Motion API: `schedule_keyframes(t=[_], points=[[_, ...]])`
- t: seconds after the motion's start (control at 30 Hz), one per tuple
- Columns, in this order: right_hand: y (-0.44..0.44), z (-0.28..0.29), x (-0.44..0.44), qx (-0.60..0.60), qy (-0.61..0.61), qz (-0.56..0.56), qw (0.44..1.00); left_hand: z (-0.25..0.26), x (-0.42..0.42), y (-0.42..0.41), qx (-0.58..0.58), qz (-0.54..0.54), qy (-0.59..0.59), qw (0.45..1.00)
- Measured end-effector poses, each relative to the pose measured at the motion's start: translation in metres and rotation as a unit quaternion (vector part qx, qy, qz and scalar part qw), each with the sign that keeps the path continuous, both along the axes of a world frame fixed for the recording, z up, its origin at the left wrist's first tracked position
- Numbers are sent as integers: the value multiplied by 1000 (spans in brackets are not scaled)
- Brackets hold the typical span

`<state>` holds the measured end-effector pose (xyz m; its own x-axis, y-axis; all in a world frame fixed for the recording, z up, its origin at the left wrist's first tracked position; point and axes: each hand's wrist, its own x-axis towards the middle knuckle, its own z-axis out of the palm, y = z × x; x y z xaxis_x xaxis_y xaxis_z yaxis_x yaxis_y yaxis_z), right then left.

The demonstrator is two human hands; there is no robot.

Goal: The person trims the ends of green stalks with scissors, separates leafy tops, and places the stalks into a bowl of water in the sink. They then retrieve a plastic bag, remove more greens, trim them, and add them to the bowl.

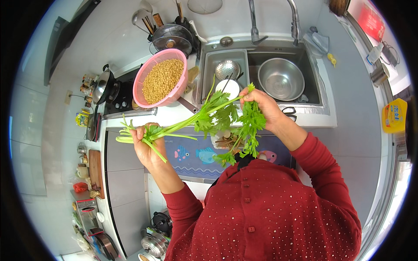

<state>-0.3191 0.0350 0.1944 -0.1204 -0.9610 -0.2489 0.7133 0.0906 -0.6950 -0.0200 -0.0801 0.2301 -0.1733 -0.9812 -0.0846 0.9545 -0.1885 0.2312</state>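
My left hand [148, 145] is closed around the lower stalks of a bunch of leafy celery [186, 122], whose pale cut ends stick out to the left. At the leafy end, my right hand [261, 104] pinches a stem tip, with leaves hanging beneath the fingers. The stalks stretch between both hands above the counter's front edge. Beyond them, a pink plastic colander [137, 88] full of yellowish beans [163, 80] rests by the stove. Under the leaves, low down, is a container [219, 142] with brownish stems, partly hidden.
The double sink holds a steel basin [281, 79], a perforated steel ladle [227, 69] and a white bowl [228, 88]. Two faucets rise behind it. Scissors [289, 111] lie on the front counter edge. A wok [103, 86] stands left, and a fish-patterned mat [196, 169] covers the floor.
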Motion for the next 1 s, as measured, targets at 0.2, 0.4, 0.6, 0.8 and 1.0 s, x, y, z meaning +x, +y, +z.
schedule_keyframes(t=[0.2,0.4,0.6,0.8,1.0], points=[[-10,-30,-11,-85,347,-39,933,1,-7,-6,5,-1,5,1000],[-18,-43,-11,-7,335,-128,933,7,-11,-1,8,12,-10,1000],[-22,-64,-59,-10,42,-64,997,17,17,-6,-26,45,5,999],[-21,-46,-16,-33,213,22,976,13,31,-11,-31,26,7,999],[-24,-34,13,-102,322,74,938,21,18,-6,8,47,7,999]])
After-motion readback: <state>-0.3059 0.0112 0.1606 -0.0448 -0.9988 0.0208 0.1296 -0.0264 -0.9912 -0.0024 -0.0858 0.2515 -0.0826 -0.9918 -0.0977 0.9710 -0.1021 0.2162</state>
